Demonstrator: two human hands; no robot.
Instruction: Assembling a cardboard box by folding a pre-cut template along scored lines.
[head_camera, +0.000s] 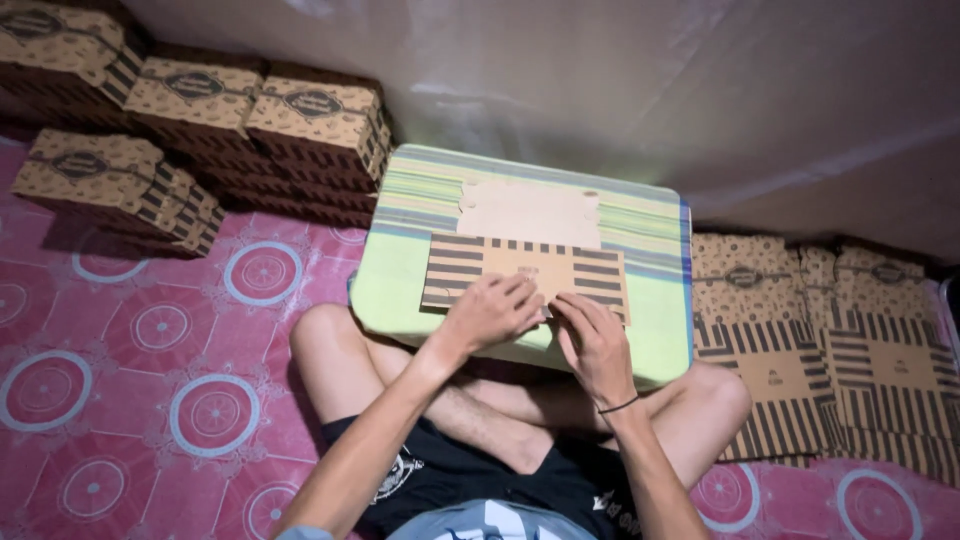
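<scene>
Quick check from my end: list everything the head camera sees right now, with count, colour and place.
Flat box blank: one, tan with dark brown stripes, lying on the small table, under both hands.
Small table: one, green and blue striped top, over the person's crossed legs.
Folded boxes: stacks, count unclear, tan tops with brown striped sides, far left by the wall.
Unfolded blanks: overlapping pile, count unclear, tan and brown, on the floor at right.
Floor mat: one, pink with round patterns, under everything.
Wall: pale grey, behind.
Left hand: pressing the blank's near edge.
Right hand: beside it on the same edge, dark band on its wrist.
</scene>
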